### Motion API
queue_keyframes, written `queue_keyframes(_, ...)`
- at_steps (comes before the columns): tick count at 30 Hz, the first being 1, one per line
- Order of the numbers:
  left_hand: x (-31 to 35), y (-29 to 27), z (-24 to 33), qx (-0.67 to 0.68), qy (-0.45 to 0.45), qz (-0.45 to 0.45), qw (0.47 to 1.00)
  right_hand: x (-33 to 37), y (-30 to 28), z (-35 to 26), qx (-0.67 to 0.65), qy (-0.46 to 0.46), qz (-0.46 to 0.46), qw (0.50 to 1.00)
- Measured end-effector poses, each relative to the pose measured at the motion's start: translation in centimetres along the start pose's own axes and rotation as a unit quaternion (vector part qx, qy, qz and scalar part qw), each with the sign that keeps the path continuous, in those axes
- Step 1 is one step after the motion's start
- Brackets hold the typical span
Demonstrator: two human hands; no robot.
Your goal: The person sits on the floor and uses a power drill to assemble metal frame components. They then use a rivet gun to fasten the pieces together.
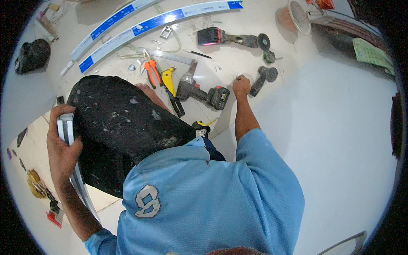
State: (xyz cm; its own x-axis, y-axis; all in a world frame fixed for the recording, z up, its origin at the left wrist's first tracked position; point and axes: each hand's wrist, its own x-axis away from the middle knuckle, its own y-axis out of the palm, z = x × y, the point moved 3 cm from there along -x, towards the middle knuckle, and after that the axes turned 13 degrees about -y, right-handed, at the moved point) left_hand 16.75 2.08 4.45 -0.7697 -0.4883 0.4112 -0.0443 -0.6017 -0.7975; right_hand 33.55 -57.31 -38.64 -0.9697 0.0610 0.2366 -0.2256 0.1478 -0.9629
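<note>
My left hand (63, 146) is wrapped round a silver metal profile (66, 128), which runs down past my forearm beside my bent leg. Low over the floor, my right hand (241, 86) is pinched, with a small thin tip showing at its fingers; what it is I cannot make out. Just left of that hand lies a cordless drill (185, 87) with its battery toward me. Beside the drill are a yellow hand riveter (169, 83) with black handles and orange-handled pliers (151, 71). A small grinder (260, 81) lies right of my right hand.
Two long blue-and-white strips (159, 21) stretch across the far floor. A cordless angle grinder (238, 39) and a dark pencil (198, 54) lie nearer. A tape measure (201, 126) sits by my leg. A bucket (298, 18) is far right, a black tool (33, 55) far left.
</note>
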Motion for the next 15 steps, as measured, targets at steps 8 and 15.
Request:
queue_keyframes(8, -0.3, -0.1, 0.3, 0.024, 0.018, 0.006, 1.000, -6.0, 1.4, -17.2, -0.506, -0.042, -0.072, 0.859)
queue_keyframes(15, 0.0, -0.2, -0.3, 0.053, -0.060, -0.028, 0.996, -6.3, 2.6, -18.7, -0.494, -0.002, -0.176, 0.851)
